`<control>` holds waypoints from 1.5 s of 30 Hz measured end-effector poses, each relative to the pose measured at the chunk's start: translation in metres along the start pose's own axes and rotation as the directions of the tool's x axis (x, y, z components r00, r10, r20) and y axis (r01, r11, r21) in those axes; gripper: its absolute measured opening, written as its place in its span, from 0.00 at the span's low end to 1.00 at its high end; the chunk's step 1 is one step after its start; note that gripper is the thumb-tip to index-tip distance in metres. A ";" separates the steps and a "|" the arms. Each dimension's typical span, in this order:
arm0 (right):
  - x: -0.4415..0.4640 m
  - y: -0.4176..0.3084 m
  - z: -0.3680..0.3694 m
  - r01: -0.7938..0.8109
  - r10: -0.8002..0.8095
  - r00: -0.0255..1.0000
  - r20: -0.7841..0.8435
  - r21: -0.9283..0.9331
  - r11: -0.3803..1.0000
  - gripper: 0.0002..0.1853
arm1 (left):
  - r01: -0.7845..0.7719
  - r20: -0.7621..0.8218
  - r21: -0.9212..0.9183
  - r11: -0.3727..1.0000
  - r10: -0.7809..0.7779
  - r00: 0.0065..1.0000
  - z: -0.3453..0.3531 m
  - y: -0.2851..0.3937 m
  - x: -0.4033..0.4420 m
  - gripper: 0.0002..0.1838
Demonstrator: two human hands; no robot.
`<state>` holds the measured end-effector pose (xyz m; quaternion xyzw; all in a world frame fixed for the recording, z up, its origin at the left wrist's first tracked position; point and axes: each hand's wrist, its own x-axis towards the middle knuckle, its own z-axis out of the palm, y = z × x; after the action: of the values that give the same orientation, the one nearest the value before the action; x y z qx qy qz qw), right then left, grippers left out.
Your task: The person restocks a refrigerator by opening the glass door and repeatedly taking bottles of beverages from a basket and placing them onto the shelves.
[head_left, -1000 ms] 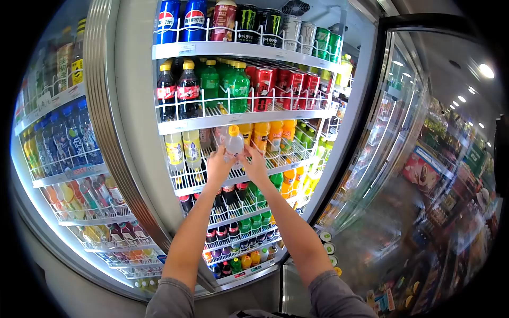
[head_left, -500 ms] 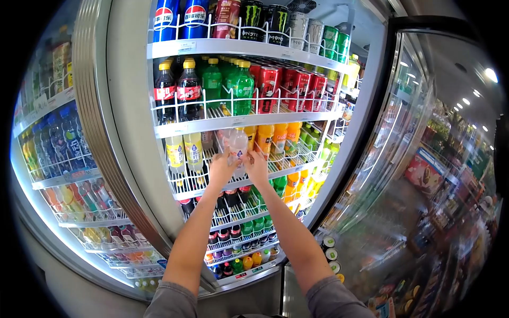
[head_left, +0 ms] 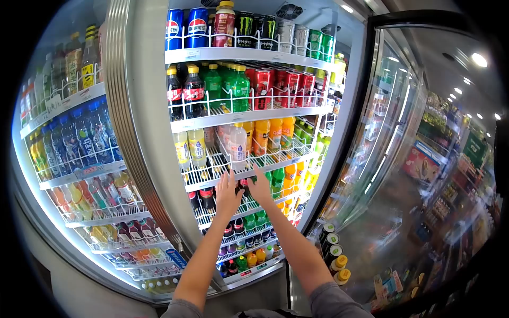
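Observation:
A clear bottle with a white and purple label (head_left: pixel 237 147) stands upright at the front of the third shelf, behind its wire guard. Just below it, my left hand (head_left: pixel 228 194) is open, with fingers stretched upward and nothing in it. My right hand (head_left: pixel 259 187) is also open beside it, thumb and fingers apart, near the front edge of the wire shelf (head_left: pixel 249 173). Neither hand touches the bottle. Left of it stand yellow-labelled bottles (head_left: pixel 198 147), and to its right are orange drink bottles (head_left: pixel 261 137).
Higher up, one shelf holds cola bottles (head_left: pixel 194 90) and red cans (head_left: pixel 262 82). The glass door (head_left: pixel 371 143) hangs open on the right, with several cans and yellow-capped bottles (head_left: pixel 342 269) low by it. A neighbouring cooler section (head_left: pixel 79 132) is on the left.
Both hands have let go of the clear bottle and drawn down and back from it. The bottle stays on the shelf. The camera view has shifted slightly.

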<state>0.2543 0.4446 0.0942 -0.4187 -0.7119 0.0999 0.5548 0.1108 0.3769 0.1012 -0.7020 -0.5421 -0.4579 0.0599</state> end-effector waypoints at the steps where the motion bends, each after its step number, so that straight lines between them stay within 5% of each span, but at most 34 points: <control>1: -0.013 -0.001 -0.003 -0.079 0.077 0.997 0.026 0.054 0.995 0.32 | 0.000 -0.023 -0.011 1.000 0.000 1.000 -0.003 0.007 -0.009 0.41; 4: -0.056 -0.008 -0.015 -0.037 0.037 0.999 0.001 0.067 0.997 0.30 | -0.059 -0.049 -0.108 0.992 0.054 0.997 -0.009 0.014 -0.026 0.38; 7: -0.094 -0.025 -0.035 -0.211 0.201 0.977 0.074 0.165 0.964 0.25 | -0.038 -0.072 -0.197 0.980 0.024 0.997 -0.020 0.032 -0.051 0.34; 13: -0.158 -0.062 -0.084 -0.286 0.250 0.951 0.179 0.217 0.933 0.21 | 0.185 0.077 -0.332 0.925 -0.169 0.983 -0.042 0.077 -0.127 0.28; 14: -0.169 -0.071 -0.094 -0.287 0.249 0.950 0.188 0.212 0.934 0.21 | 0.080 -0.045 -0.328 0.941 -0.100 0.994 -0.027 0.072 -0.144 0.26; 28: -0.296 -0.130 -0.218 -0.480 0.239 0.799 0.551 0.347 0.806 0.17 | 0.393 0.071 -0.461 0.796 -0.408 0.910 -0.104 0.172 -0.352 0.19; 31: -0.307 -0.145 -0.207 -0.506 0.218 0.819 0.531 0.490 0.709 0.15 | 0.422 0.040 -0.417 0.805 -0.447 0.893 -0.131 0.176 -0.376 0.19; 45: -0.329 -0.237 -0.087 -0.631 0.002 0.648 0.762 0.535 0.563 0.15 | 0.513 -0.271 -0.362 0.778 -0.615 0.741 -0.241 0.136 -0.434 0.16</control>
<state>0.2261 0.0347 0.0369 -0.2042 -0.6520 0.6465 0.3395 0.0852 -0.1247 -0.0121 -0.4034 -0.6425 -0.6472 -0.0746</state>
